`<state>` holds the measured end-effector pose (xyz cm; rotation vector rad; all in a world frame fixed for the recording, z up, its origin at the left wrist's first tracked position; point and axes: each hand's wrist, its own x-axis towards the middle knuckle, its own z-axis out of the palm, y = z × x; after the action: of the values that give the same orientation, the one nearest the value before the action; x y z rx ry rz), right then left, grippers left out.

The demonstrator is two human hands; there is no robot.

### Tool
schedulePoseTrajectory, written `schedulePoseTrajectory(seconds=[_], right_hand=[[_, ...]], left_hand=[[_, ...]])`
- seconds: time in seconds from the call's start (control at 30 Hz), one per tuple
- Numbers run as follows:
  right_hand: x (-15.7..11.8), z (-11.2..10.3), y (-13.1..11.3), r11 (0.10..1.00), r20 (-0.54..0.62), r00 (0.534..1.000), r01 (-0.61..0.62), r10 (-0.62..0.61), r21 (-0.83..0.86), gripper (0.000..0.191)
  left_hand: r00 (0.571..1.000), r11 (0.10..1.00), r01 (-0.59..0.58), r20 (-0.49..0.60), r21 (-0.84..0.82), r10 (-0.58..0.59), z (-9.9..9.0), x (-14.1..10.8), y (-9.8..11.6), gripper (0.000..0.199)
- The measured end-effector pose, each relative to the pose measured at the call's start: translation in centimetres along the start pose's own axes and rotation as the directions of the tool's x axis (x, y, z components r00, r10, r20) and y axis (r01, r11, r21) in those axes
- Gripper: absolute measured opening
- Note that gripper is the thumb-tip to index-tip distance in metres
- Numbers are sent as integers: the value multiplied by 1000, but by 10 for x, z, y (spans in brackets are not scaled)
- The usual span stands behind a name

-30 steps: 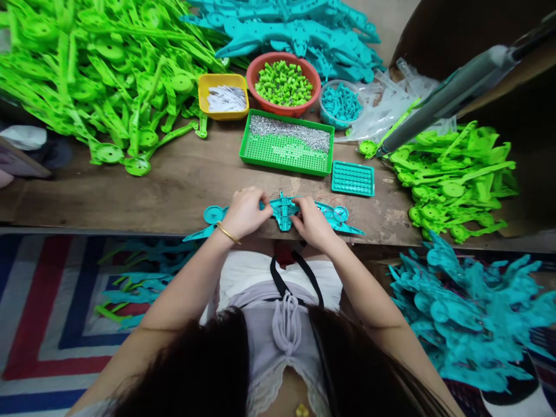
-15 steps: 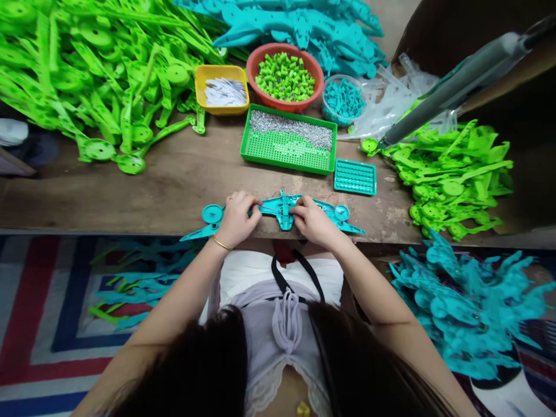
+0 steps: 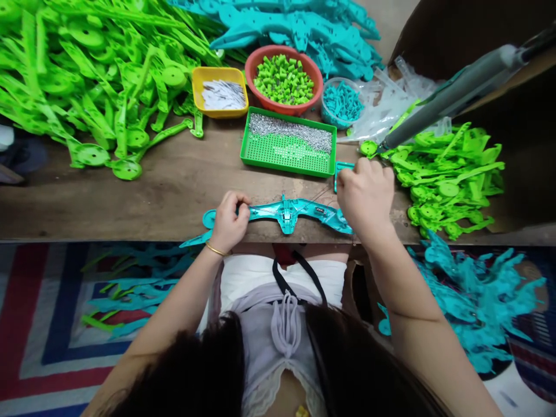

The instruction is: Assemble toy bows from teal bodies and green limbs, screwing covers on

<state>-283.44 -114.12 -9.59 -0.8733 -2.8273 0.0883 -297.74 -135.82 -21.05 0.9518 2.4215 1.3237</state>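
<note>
A blue plastic toy bow shell (image 3: 266, 212) lies across the table's front edge, its hollow ribbed inside facing up. My left hand (image 3: 230, 223) is curled over its left limb, thumb and fingertips closed on it. A thin dark wire runs along the shell and rises from right of its centre. My right hand (image 3: 367, 197) is raised above the right limb, fingers closed around the upper end of this wire. It hides part of that limb and most of a small blue ridged tray (image 3: 343, 169).
Behind the shell stand a green tray (image 3: 286, 160) of small metal pieces, a yellow bin (image 3: 220, 113), a red bowl (image 3: 284, 107) and a tub of blue bits (image 3: 343, 101). Green parts (image 3: 91, 87) pile up left, more (image 3: 456, 174) right. A grey rod-shaped tool (image 3: 447, 101) slants in from the right.
My right hand has left the shell's centre, moving right and up with the wire drawn taut. The left hand has shifted slightly left along the limb.
</note>
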Motion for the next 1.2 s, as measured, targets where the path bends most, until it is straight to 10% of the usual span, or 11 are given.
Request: schedulePoseTrajectory(seconds=[0.1,0.27,0.47,0.7,0.8,0.93,1.03,1.2], right_hand=[[10,7,6,943,-43,989,-123,143,309,26],[-13,36,25,659,111,984,11,-142,752,60],[-75,75,59,889,-6,969,-225,248,400,37],[-83,89,66,961,96,979,-197,181,194,36],[-82,87,67,970,91,982,-178,164,166,33],[-79,82,64,970,128,975,-201,184,134,33],[-72,71,66,948,143,974,-208,177,240,27],[-50,38,110,896,-45,969,-206,243,393,22]], left_hand=[[999,998,-51,-1,20,51,-1,-2,3,8],[998,998,-54,-35,-17,53,-1,-3,-1,9],[998,999,-8,-58,-41,6,-3,-3,4,11],[926,840,297,-352,454,-137,-111,2,-42,11],[936,757,349,-247,553,-252,-138,2,-62,19],[982,763,114,-189,636,11,-99,-9,-35,38],[960,807,-280,133,520,247,-42,-22,-3,38],[881,819,-416,397,395,257,7,-31,3,42]])
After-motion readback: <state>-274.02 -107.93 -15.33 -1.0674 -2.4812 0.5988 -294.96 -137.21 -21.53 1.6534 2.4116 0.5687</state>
